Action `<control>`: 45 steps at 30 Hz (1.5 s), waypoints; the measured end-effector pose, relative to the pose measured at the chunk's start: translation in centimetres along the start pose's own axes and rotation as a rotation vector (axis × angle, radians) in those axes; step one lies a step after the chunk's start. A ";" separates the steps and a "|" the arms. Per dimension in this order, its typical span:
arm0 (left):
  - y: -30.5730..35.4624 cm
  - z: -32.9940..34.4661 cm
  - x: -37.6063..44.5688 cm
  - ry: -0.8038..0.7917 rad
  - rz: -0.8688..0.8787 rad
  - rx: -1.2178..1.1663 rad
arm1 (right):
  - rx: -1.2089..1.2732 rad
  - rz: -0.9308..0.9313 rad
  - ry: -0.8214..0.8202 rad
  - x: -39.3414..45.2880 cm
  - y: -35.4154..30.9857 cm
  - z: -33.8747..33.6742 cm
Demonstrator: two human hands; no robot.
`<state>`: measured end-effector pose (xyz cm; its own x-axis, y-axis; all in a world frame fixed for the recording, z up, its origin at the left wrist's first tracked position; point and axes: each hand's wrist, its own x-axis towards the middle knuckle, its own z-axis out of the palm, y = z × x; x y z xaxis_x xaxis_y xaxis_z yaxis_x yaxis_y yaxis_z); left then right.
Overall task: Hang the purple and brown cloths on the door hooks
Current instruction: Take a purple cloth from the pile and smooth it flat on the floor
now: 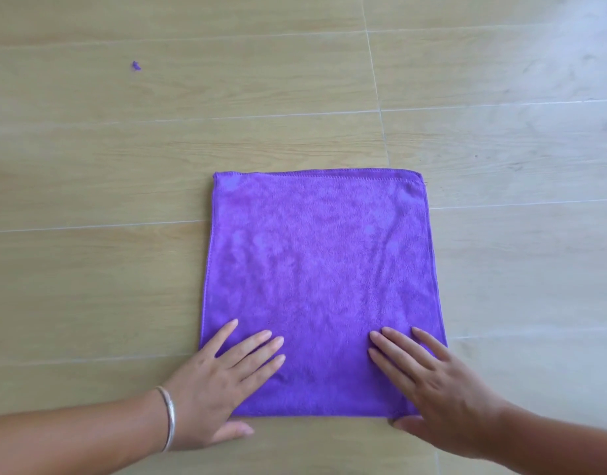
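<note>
Left hand: your left hand lies flat at the cloth's near left corner, fingers straight and spread over the fabric, thumb tucked on the floor just under the near edge. It holds nothing; it only presses.
Bracelet: a silver bracelet sits on that wrist, just behind the hand.
Right hand: your right hand mirrors it at the near right corner, fingers straight and fanned on the cloth, thumb at the near edge. It too is flat and grips nothing.
Why held so: in my judgement both palms pin the near edge so the cloth stays smooth and square; the thumbs at the hem look placed to slip under it for a lift or fold.
Purple cloth: the purple cloth is spread flat on the floor, starting under your fingers and running away from both hands, its stitched far hem well beyond your fingertips.
Floor: the floor is pale wood-look tile with thin light seams, reaching out all round the cloth.
Purple scrap: a small purple scrap lies far beyond your left hand, well apart from the cloth.
Containers: none are in view, so nothing holds anything here.
Not in view: the brown cloth, the door and the hooks do not show.
Progress: hanging has not yet begun, by my reading.
</note>
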<state>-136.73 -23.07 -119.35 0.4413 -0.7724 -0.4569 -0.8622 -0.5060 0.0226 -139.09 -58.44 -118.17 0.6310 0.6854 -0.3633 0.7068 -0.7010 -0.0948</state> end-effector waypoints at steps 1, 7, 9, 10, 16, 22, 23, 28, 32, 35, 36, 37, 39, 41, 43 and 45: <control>0.0 0.0 -0.3 -0.011 -0.010 0.001 | -0.011 -0.009 -0.008 -0.1 0.2 -0.1; -0.4 -0.2 -1.0 -0.043 -0.104 -0.010 | -0.053 -0.033 -0.024 -0.4 0.7 0.6; 0.0 -0.3 -1.3 -0.025 -0.116 -0.021 | -0.056 -0.010 -0.023 -0.6 0.3 0.9; 0.2 -0.4 -1.4 -0.022 -0.123 -0.044 | -0.057 0.011 -0.034 -0.7 0.0 1.1; 0.2 -2.2 -2.2 -0.139 -0.271 -0.095 | -0.029 0.180 0.051 -0.8 -1.3 -0.7; -0.9 -8.6 -6.0 -0.243 -0.360 -0.087 | 0.094 0.435 0.072 -3.2 -2.6 -8.2; -1.2 -10.3 -6.7 -0.229 -0.362 -0.087 | 0.109 0.455 0.083 -3.8 -2.5 -9.9; -2.7 -19.1 -10.3 -0.175 -0.375 -0.100 | 0.128 0.500 0.107 -5.7 -1.9 -19.2; -3.7 -26.6 -13.4 0.081 -0.386 -0.149 | 0.112 0.497 0.176 -7.1 -1.7 -27.0; -4.1 -32.5 -16.2 0.141 -0.401 -0.155 | 0.060 0.477 0.170 -8.8 -2.1 -32.7; -4.2 -34.5 -17.2 0.181 -0.406 -0.161 | 0.048 0.477 0.170 -9.5 -2.2 -34.8; -4.3 -36.7 -18.3 0.216 -0.411 -0.168 | 0.048 0.483 0.171 -10.1 -2.4 -37.0; -4.6 -41.3 -20.6 0.294 -0.409 -0.158 | 0.078 0.486 0.183 -11.2 -2.9 -41.7; -4.9 -46.5 -23.3 0.258 -0.472 -0.207 | 0.141 0.492 0.219 -12.0 -3.4 -47.1; -5.8 -51.4 -25.9 0.155 -0.604 -0.216 | 0.199 0.502 0.231 -12.4 -3.9 -53.0; -6.8 -56.2 -28.6 0.097 -0.683 -0.140 | 0.198 0.494 0.249 -13.0 -4.4 -58.9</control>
<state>-129.48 -19.14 -56.45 0.8985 -0.2913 -0.3283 -0.3467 -0.9297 -0.1240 -131.58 -52.66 -58.48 0.9433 0.2774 -0.1824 0.2523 -0.9560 -0.1494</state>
